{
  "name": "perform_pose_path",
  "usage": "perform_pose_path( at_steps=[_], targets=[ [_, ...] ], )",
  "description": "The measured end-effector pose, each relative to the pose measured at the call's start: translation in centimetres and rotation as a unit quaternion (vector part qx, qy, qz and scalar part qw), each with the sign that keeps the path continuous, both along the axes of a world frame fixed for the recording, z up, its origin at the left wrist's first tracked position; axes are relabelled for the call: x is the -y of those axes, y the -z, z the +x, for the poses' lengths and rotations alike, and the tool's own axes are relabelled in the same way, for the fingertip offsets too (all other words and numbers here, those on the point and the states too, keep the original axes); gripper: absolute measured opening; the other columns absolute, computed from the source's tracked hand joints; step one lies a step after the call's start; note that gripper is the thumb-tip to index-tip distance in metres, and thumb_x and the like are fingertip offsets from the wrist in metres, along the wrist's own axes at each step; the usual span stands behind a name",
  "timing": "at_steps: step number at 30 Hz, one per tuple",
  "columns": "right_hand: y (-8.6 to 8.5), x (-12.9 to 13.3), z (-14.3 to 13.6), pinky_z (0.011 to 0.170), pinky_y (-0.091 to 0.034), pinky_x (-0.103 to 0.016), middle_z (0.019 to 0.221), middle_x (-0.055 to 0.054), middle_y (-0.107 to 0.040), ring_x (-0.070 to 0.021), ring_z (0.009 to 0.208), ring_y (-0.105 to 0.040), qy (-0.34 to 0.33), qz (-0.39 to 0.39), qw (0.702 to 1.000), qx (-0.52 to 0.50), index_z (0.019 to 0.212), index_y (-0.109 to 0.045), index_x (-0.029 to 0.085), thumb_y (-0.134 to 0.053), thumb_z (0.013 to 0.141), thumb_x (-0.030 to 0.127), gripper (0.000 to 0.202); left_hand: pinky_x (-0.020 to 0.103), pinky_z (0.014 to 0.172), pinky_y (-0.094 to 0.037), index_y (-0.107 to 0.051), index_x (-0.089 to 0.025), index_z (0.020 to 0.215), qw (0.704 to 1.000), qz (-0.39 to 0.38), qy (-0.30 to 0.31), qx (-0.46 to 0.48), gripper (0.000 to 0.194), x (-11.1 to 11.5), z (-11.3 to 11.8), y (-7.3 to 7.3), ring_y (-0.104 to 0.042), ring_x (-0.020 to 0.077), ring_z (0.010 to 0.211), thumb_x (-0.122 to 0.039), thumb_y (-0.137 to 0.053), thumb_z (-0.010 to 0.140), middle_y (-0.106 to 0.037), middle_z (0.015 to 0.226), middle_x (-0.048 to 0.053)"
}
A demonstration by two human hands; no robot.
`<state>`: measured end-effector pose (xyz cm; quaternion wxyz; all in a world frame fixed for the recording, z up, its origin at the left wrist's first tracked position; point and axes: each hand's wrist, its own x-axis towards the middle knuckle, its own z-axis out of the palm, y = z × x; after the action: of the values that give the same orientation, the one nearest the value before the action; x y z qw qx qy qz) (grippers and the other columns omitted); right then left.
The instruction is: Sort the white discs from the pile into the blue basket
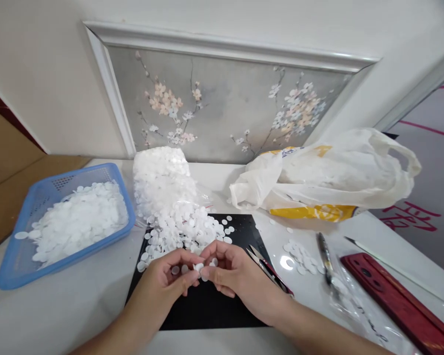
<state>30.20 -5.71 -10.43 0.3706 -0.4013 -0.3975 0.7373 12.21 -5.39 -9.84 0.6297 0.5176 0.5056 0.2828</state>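
Observation:
My left hand (177, 273) and my right hand (225, 268) meet over a black mat (207, 310). Between their pinched thumbs and fingers is a small white disc (199, 266), and both hands hold it. A few more discs show close behind the fingertips, partly covered by them. Just beyond lies a heap of white discs (192, 227), spilling onto the mat from a clear plastic bag (163, 172) full of them. To the right of my right hand, a pair of scissors or similar metal tool (268, 271) rests on the mat's edge.
A blue basket (22, 246) of white discs stands at left. Further right are a small pile of discs (303, 259), a pen (324, 256), a red phone case (395, 296) and a thin white stick (395, 268). A white and yellow plastic bag (325, 172) lies against the wall.

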Motion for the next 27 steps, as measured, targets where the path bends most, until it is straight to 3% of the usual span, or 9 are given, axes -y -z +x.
perform_pose_path(
  at_steps=[6,14,21,27],
  targets=[
    [0.03,0.16,-0.06,0.050,-0.035,-0.016,0.074,-0.004,-0.057,-0.0062,0.060,-0.051,-0.014,-0.027,0.997,-0.068,0.086,-0.052,0.009,-0.074,0.076,0.040,0.040,0.016,0.068,-0.039,-0.070,-0.026,0.083,0.993,0.097,0.014,-0.069,0.012,0.03,-0.24,-0.07,-0.055,0.0084,0.074,-0.035,-0.063,0.081,-0.063,0.080,-0.003],
    [-0.13,0.07,-0.14,0.056,-0.039,-0.016,0.070,-0.005,-0.057,-0.0065,0.062,-0.052,-0.018,-0.019,0.995,-0.093,0.083,-0.053,0.009,-0.074,0.078,0.042,0.040,0.017,0.069,-0.038,-0.073,-0.029,0.079,0.987,0.138,0.021,-0.083,0.013,-0.04,-0.31,-0.04,-0.055,0.0081,0.076,-0.031,-0.060,0.083,-0.062,0.080,-0.003],
    [0.62,0.06,-0.02,0.058,-0.041,-0.019,0.069,-0.004,-0.059,-0.0086,0.062,-0.054,-0.006,0.015,0.999,-0.046,0.082,-0.052,0.009,-0.077,0.075,0.033,0.035,0.016,0.071,-0.041,-0.073,-0.026,0.082,0.992,0.111,0.004,-0.060,0.015,-0.19,-0.03,0.00,-0.057,0.0092,0.080,-0.033,-0.061,0.078,-0.062,0.084,-0.001],
    [0.70,-0.07,0.28,0.056,-0.042,-0.020,0.075,-0.008,-0.061,-0.0112,0.066,-0.055,-0.006,0.042,0.999,-0.002,0.095,-0.062,0.006,-0.074,0.078,0.035,0.036,0.012,0.064,-0.044,-0.071,-0.020,0.087,0.998,-0.007,-0.029,0.063,0.022,-0.26,-0.04,-0.09,-0.057,0.0078,0.069,-0.037,-0.067,0.075,-0.066,0.076,0.000]
  ],
)
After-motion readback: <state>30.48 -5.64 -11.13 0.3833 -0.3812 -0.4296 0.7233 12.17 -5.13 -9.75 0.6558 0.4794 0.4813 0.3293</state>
